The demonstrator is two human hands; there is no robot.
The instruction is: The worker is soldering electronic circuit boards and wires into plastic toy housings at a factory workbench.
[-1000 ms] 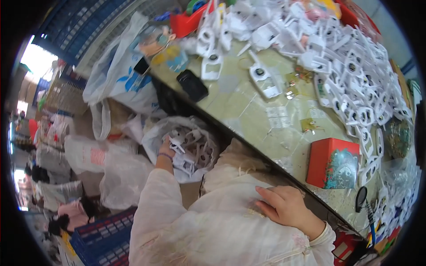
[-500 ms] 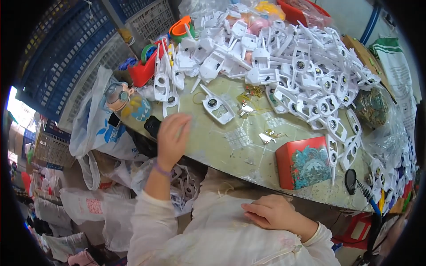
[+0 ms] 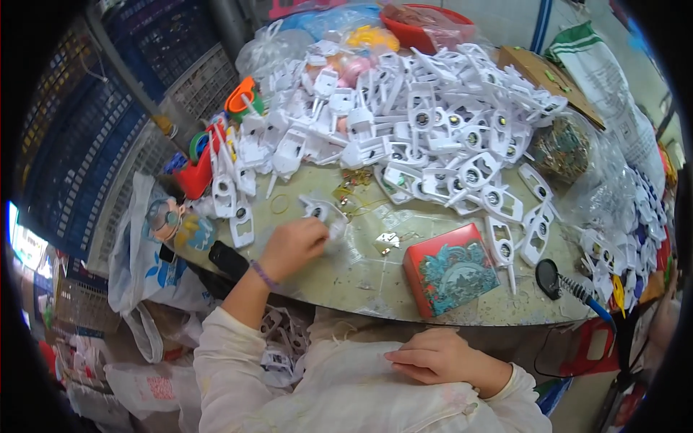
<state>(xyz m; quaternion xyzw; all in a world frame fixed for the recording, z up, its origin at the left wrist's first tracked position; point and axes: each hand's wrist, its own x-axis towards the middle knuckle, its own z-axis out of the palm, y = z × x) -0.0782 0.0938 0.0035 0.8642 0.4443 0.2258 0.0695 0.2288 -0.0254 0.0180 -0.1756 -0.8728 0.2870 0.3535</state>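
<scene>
My left hand (image 3: pixel 292 247) is over the near part of the table with its fingers bent around the near end of a white plastic shell (image 3: pixel 322 208). The shell has a round dark-centred fitting; its near end is blurred and partly covered by my fingers. My right hand (image 3: pixel 444 357) lies on my lap over the pale clothing, holding nothing, its fingers stretched out. Beyond the shell are small metal parts with thin yellow wires (image 3: pixel 355 180), and another small metal piece (image 3: pixel 388 242) sits nearer the red box (image 3: pixel 451 270).
A big heap of white plastic shells (image 3: pixel 433 108) covers the table's far side. A soldering iron (image 3: pixel 577 290) stands at the right near a round black piece. Tape rolls (image 3: pixel 240 97), a drink bottle (image 3: pixel 191 234) and a black object (image 3: pixel 227 261) are at the left.
My left hand has moved from the table's left edge onto the white shell, its fingers closing there. The view has shifted; my right hand stays on my lap.
</scene>
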